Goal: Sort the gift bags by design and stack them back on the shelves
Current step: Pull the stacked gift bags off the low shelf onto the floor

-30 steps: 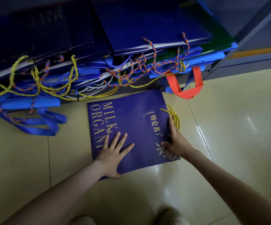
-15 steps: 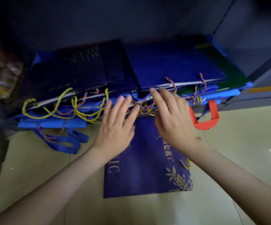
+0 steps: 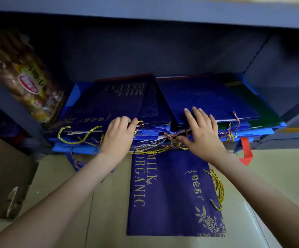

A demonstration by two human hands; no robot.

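Purple paper with gold lettering: that is the floor bag [image 3: 172, 194], lying flat on the tiles with MILK ORGANIC printed along its left side. Its gold cord handle [image 3: 217, 190] spills off its right edge. Take this bag as your marker.

Just beyond its top edge, the other gift bags lie on the shelf [image 3: 288, 142] in two piles side by side. The left pile [image 3: 109, 104] sits beyond the floor bag and to its left. Your left hand [image 3: 117, 134] is at that pile's front edge, fingers curled over the lip of the top bag and gripping it.

The right pile [image 3: 207, 101] sits straight beyond the floor bag. Your right hand [image 3: 201, 135] rests flat on top of it, fingers straight and spread, thumb out by the front edge — it holds nothing.

Tangled cords in gold and mixed colours hang from both piles down to the floor bag's top edge. A red strap [image 3: 245, 151] hangs to its upper right. Far to its upper left a snack packet [image 3: 23, 76] leans against a shelf post, and a cardboard box [image 3: 5, 176] stands to its left.
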